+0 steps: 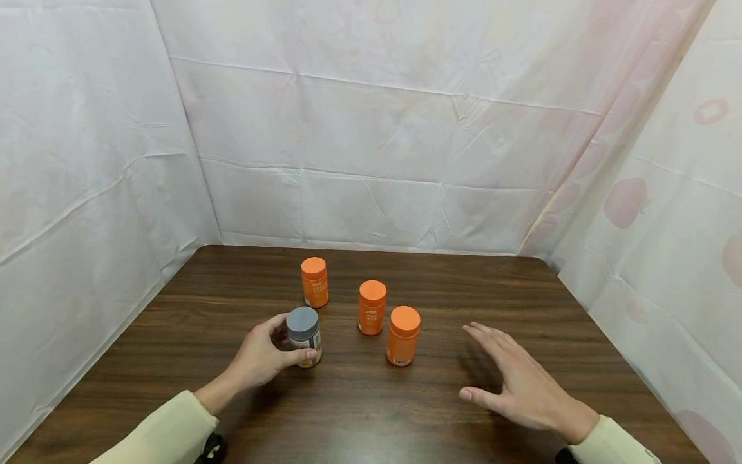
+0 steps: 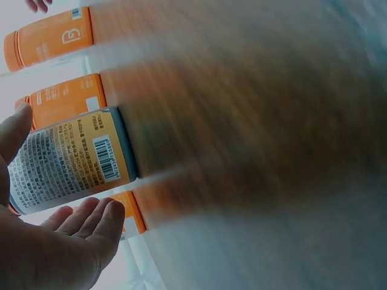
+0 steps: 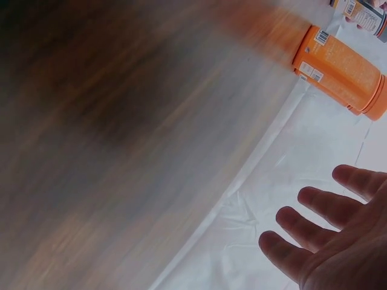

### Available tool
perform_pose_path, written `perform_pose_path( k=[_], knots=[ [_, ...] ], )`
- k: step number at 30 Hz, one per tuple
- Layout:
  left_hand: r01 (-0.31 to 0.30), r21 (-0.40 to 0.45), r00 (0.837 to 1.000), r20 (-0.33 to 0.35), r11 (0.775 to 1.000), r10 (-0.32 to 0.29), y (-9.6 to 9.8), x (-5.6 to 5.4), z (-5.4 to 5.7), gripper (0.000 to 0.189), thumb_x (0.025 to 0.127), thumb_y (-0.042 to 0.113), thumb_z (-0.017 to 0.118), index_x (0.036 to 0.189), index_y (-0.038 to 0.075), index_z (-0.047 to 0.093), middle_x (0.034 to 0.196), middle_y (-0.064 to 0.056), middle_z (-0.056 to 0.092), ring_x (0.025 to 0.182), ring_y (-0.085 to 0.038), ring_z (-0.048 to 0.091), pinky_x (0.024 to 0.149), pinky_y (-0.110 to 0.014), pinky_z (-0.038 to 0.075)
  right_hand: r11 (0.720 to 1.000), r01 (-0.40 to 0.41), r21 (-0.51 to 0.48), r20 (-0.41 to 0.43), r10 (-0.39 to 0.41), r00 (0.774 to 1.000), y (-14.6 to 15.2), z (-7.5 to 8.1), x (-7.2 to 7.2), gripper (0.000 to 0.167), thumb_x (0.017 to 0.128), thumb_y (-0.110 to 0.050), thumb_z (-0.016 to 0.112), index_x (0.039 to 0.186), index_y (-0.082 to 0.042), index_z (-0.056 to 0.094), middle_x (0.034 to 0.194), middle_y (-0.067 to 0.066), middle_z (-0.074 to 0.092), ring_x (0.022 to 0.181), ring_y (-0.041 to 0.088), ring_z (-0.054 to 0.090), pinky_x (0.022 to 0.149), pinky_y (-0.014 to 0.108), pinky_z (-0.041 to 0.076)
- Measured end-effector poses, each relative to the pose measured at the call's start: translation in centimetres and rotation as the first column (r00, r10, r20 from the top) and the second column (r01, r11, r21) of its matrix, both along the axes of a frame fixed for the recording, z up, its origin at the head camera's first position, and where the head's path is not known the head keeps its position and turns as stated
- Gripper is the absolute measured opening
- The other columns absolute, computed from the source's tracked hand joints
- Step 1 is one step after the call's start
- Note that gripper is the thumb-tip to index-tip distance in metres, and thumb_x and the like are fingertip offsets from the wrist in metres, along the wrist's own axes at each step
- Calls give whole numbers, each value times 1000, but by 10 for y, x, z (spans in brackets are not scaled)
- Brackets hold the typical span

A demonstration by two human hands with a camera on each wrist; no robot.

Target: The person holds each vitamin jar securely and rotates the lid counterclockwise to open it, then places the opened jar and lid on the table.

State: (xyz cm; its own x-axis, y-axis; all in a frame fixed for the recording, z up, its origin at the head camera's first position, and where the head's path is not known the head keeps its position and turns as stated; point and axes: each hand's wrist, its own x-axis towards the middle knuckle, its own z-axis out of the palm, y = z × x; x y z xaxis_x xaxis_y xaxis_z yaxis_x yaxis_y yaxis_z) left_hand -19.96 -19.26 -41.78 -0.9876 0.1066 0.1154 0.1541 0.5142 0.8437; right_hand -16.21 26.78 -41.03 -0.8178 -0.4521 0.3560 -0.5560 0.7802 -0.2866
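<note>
Left sleeve (image 1: pixel 159 430) cropped, left hand (image 1: pixel 259 353) partly hides grey-lidded jar (image 1: pixel 303 327).

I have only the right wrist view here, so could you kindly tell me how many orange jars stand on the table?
Observer: Three: the head view shows a far orange jar, a middle orange jar and a near orange jar.
Operator: Thank you. Which one is closest to the right hand, please?
Observer: The near orange jar, the rightmost of the three in the head view.
Operator: And from which side does the left hand meet the grey-lidded jar?
Observer: From the left, with its thumb across the jar's front in the head view.
</note>
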Motion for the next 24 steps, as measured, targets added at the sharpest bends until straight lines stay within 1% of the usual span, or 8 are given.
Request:
perform_pose_path(
  k=[6,9,15,18,22,24],
  knots=[
    [16,52,999,35,999,-18,2,-2,-2,73,74,31,94,136,10,62,124,-5,69,113,-25,66,96,-45,52,1000,-6,5,1,6,1000,-3,1,1,97,81,-56,82,160,-27,33,160,1,38,144,26,39,104,58,40],
    [17,61,999,50,998,-20,4,-2,-3,69,74,30,94,132,11,64,122,-4,69,113,-24,66,96,-46,52,1000,-11,3,0,11,1000,-4,1,1,98,81,-56,82,160,-27,33,160,2,38,144,26,39,105,58,40],
    [7,30,996,86,1000,-9,5,-2,-4,66,74,29,94,130,10,66,121,-4,70,114,-24,66,99,-48,50,1000,-22,1,-1,22,1000,-6,0,2,98,81,-56,82,160,-26,33,160,2,38,144,27,40,105,58,40],
    [3,23,994,106,1000,-6,6,-1,-4,61,74,28,94,126,10,67,118,-3,71,112,-23,66,97,-47,50,999,-32,6,-6,32,999,-7,-2,3,98,81,-56,81,160,-25,33,160,3,39,144,27,39,106,58,40],
    [7,23,995,103,1000,-9,6,-1,-4,54,76,27,93,122,10,70,114,-3,72,107,-20,67,93,-42,52,999,-39,8,-17,39,999,-8,-2,4,98,82,-56,81,160,-25,32,160,3,39,144,27,40,105,58,40],
    [7,9,996,93,1000,-8,6,-1,-4,53,76,27,92,121,10,71,113,-2,73,106,-20,67,92,-41,52,999,-41,2,-27,41,999,-9,-2,5,98,81,-55,82,160,-25,32,160,2,39,143,26,41,105,58,41]
  ],
)
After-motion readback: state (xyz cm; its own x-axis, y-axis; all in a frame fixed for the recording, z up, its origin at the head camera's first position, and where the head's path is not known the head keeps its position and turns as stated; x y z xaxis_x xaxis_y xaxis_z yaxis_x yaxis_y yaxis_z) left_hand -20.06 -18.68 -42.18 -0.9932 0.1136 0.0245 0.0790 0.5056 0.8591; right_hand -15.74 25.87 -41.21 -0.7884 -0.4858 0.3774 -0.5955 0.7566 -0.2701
